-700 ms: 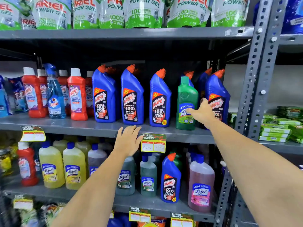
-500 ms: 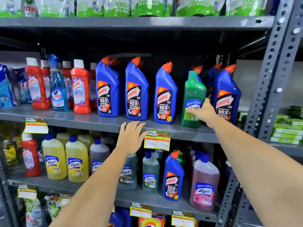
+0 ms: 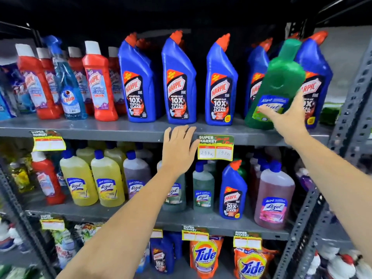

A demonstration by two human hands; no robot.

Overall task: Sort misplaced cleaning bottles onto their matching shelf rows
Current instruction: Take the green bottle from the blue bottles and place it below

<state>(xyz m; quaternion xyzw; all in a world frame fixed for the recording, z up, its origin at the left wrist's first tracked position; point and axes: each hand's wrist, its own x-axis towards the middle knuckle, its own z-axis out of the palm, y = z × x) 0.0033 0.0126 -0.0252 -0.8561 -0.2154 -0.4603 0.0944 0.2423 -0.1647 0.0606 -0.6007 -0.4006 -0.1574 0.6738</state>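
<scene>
Green Lizol bottle (image 3: 278, 77) was seen tilted, its cap leaning right and away from upright, among the blue Harpic toilet-cleaner bottles (image 3: 179, 81) of the upper shelf row (image 3: 100, 128). Such a lean is judged to mark a bottle being tipped out of a row in which it did not belong, since every neighbour behind the fingers was blue and orange-capped. The right hand (image 3: 287, 119) was laid against the lower label of the green bottle, with the fingers (image 3: 267, 110) spread across its front and the thumb raised toward its right flank; contact was evident, but whether the grasp was fully closed could not be told through the motion blur. The bottle's base appeared just above the fingertips' left end, at or barely clear of the shelf surface. The right forearm was extended upward and leftward from the lower right corner, with the wrist bent toward the bottle.

The left hand (image 3: 179, 150) was held flat and open, holding nothing, with its fingertips resting on the front lip of the upper shelf, presumably as a brace. A price tag (image 3: 215, 147) hung just beside its fingers on the right. Below the left palm, the lower shelf (image 3: 201, 220) carried other Lizol bottles, among them a green one (image 3: 203, 190); that row is judged the likely destination. One blue Harpic bottle (image 3: 233, 192) stood misplaced there.
</scene>
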